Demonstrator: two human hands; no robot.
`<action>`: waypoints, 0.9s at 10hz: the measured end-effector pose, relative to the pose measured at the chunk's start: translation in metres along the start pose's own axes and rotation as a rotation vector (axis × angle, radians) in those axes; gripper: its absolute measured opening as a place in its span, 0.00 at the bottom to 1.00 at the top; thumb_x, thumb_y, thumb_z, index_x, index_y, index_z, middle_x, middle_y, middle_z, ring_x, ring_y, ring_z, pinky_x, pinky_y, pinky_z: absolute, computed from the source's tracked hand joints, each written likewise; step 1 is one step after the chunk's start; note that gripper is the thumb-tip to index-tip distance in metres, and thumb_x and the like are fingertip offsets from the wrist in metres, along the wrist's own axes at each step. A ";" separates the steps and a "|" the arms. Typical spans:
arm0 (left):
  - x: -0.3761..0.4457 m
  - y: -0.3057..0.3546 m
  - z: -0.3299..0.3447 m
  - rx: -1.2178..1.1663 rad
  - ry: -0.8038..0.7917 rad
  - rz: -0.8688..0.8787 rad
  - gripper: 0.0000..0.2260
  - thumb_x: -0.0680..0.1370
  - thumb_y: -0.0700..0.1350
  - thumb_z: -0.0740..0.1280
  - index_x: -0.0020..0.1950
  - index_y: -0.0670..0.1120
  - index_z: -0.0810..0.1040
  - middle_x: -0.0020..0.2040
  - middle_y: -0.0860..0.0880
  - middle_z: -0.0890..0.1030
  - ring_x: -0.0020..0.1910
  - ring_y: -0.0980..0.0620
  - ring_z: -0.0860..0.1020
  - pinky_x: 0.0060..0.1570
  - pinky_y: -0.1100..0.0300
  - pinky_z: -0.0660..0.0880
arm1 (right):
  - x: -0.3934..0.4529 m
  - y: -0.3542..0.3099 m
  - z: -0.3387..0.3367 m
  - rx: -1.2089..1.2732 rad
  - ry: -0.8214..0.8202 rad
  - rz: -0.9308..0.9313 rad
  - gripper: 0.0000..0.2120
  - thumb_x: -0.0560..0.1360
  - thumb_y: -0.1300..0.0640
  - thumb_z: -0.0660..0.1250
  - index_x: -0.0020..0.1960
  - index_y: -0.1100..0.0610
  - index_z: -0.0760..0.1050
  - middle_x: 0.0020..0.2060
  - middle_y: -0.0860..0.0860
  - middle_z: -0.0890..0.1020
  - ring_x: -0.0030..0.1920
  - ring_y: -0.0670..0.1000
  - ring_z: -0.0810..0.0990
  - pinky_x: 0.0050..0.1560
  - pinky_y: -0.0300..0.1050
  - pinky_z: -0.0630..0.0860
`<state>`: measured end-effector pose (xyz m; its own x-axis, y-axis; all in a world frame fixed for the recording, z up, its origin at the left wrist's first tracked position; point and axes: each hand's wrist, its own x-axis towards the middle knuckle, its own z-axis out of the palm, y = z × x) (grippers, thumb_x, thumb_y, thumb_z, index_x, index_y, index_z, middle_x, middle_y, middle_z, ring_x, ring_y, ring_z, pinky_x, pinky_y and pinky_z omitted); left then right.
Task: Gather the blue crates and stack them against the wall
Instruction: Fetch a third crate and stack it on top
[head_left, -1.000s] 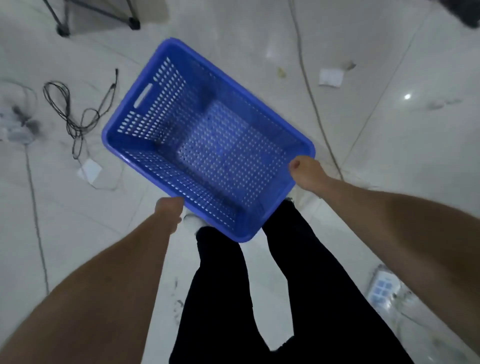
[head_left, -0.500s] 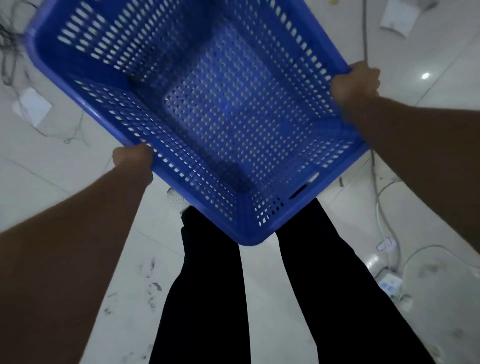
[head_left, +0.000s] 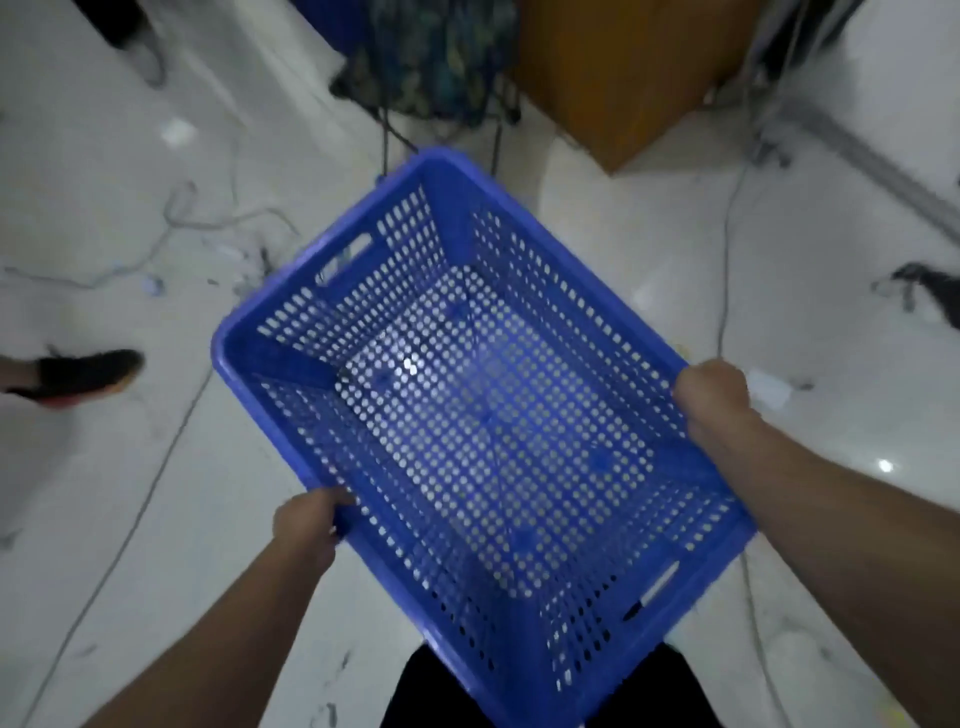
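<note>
An empty blue perforated crate (head_left: 483, 415) hangs in front of me above the white floor, turned diagonally with its open side up. My left hand (head_left: 306, 525) grips its near-left long rim. My right hand (head_left: 714, 400) is closed over the right long rim. Both arms reach in from the bottom of the view. Something blue (head_left: 332, 21) shows at the top edge behind a chair; it is too blurred to tell what it is.
A brown wooden cabinet (head_left: 618, 73) stands ahead, with a dark patterned chair (head_left: 431, 62) to its left. Loose cables (head_left: 171, 234) lie on the floor at left and right. Another person's black shoe (head_left: 88, 371) is at the left edge. My dark trouser legs (head_left: 415, 691) are below the crate.
The view has swung round: a cabinet, a chair and another person's shoe have come into sight. The crate sits lower and further out in front of me, still held in both hands.
</note>
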<state>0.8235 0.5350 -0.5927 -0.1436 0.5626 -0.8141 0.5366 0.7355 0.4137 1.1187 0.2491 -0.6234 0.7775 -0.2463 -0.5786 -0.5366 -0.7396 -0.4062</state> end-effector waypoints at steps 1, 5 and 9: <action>-0.044 0.002 -0.054 -0.151 -0.050 0.010 0.08 0.71 0.29 0.67 0.47 0.37 0.75 0.40 0.42 0.75 0.37 0.46 0.73 0.37 0.54 0.74 | -0.031 -0.045 -0.023 -0.023 -0.054 -0.123 0.06 0.67 0.62 0.57 0.40 0.60 0.72 0.41 0.59 0.79 0.44 0.63 0.78 0.54 0.58 0.77; -0.227 -0.112 -0.210 -0.966 0.148 0.062 0.07 0.75 0.30 0.64 0.50 0.39 0.75 0.42 0.47 0.77 0.40 0.51 0.75 0.38 0.57 0.81 | -0.262 -0.212 -0.079 -0.103 -0.440 -0.881 0.05 0.76 0.64 0.58 0.45 0.55 0.69 0.32 0.48 0.65 0.32 0.50 0.66 0.32 0.38 0.64; -0.355 -0.400 -0.350 -1.513 0.308 0.291 0.06 0.80 0.36 0.60 0.50 0.37 0.76 0.41 0.46 0.85 0.48 0.48 0.78 0.60 0.51 0.70 | -0.624 -0.115 -0.012 -0.376 -0.634 -1.473 0.19 0.69 0.55 0.60 0.57 0.60 0.78 0.50 0.57 0.78 0.61 0.63 0.77 0.61 0.53 0.73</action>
<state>0.3691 0.1731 -0.3269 -0.4467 0.6604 -0.6036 -0.6963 0.1671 0.6980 0.6992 0.4807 -0.2067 0.2143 0.9725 -0.0917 0.6751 -0.2153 -0.7056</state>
